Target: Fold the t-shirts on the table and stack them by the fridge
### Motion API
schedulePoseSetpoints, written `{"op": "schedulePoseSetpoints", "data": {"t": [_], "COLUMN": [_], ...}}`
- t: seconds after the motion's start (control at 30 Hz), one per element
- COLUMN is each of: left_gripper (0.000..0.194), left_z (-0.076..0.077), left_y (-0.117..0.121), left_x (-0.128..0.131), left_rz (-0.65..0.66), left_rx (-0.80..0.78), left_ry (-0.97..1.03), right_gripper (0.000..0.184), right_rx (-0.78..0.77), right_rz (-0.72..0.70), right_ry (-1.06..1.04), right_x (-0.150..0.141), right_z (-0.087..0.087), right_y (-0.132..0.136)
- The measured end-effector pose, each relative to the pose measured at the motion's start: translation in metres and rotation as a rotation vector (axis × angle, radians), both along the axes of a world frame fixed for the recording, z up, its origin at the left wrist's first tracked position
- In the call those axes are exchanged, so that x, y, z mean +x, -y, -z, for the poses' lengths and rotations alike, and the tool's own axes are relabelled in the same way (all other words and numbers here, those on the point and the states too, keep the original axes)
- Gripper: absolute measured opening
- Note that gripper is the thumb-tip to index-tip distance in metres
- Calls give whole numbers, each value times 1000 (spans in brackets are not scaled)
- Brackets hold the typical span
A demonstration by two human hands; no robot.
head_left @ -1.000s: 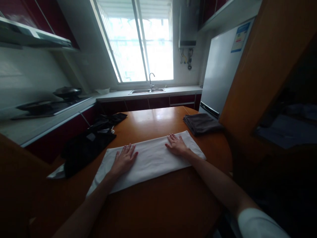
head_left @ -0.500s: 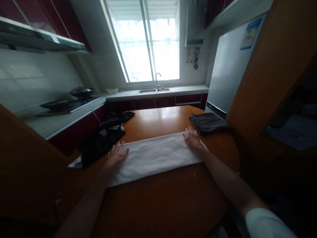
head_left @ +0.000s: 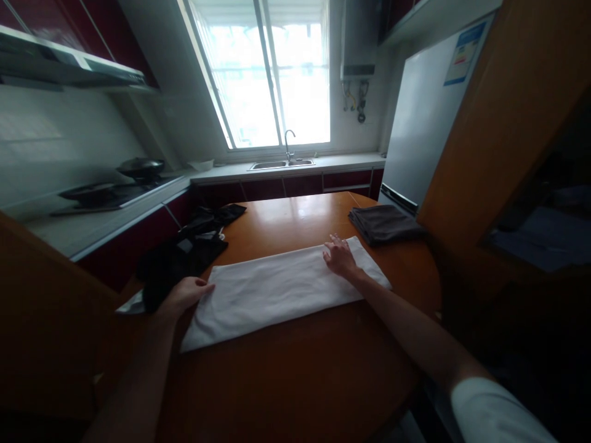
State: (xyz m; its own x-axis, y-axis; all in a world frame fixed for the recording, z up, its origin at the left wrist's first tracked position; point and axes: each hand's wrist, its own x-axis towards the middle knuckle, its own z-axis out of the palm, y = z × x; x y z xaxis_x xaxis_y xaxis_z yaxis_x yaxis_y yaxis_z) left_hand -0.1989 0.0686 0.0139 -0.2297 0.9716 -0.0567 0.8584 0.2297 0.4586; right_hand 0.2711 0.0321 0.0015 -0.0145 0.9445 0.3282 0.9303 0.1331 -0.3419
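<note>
A white cloth, folded into a long strip, lies across the wooden table in front of me. At its left end my left hand is closed, thumb and fingers pinching the edge. My right hand rests on the cloth near its right end, palm down with fingers apart. What kind of cloth piece it is, I cannot tell from the folds.
Black clothing lies heaped at the table's left edge. A folded dark grey cloth sits at the back right. Beyond the table are a counter with a sink, a stove with pans and a fridge.
My left hand has gone from lying flat on the cloth to pinching its left edge. My right hand has slid left, uncovering the cloth's right end.
</note>
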Motion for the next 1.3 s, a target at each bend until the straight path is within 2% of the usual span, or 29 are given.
{"op": "schedulePoseSetpoints", "data": {"t": [0.1,0.17,0.4,0.53,0.6,0.7,0.83,1.03,1.17,1.3], "left_gripper": [29,29,28,39,47,52,49,57,79,93], "left_z": [-1,-3,-5,-5,-9,-19,-31,-37,-42,-42], "left_y": [5,9,15,19,22,29,40,48,50,59], "left_x": [4,8,16,16,17,19,17,21,48,92], "left_rz": [-15,-22,-8,7,12,24,57,164,244,355], "left_rx": [-57,-66,-16,22,9,-99,-198,-185,-73,-12], "left_ry": [196,255,213,273,333,389,430,745,989,1085], "right_gripper": [41,40,35,29,25,22,21,19,20,41], "right_rx": [8,19,73,163,159,9,-213,-445,-586,-707], "right_rz": [6,-1,-54,-106,-125,-160,-287,-463,-555,-638], "right_ry": [-29,-46,-104,-193,-296,-596,-960,-1137,-1235,-1332], "right_x": [1,0,-2,-5,-10,-22,-40,-61,-81,-99], "right_z": [0,1,3,-1,-5,-9,-13,-16,-13,-12], "right_y": [0,0,1,3,4,7,15,37,50,61]}}
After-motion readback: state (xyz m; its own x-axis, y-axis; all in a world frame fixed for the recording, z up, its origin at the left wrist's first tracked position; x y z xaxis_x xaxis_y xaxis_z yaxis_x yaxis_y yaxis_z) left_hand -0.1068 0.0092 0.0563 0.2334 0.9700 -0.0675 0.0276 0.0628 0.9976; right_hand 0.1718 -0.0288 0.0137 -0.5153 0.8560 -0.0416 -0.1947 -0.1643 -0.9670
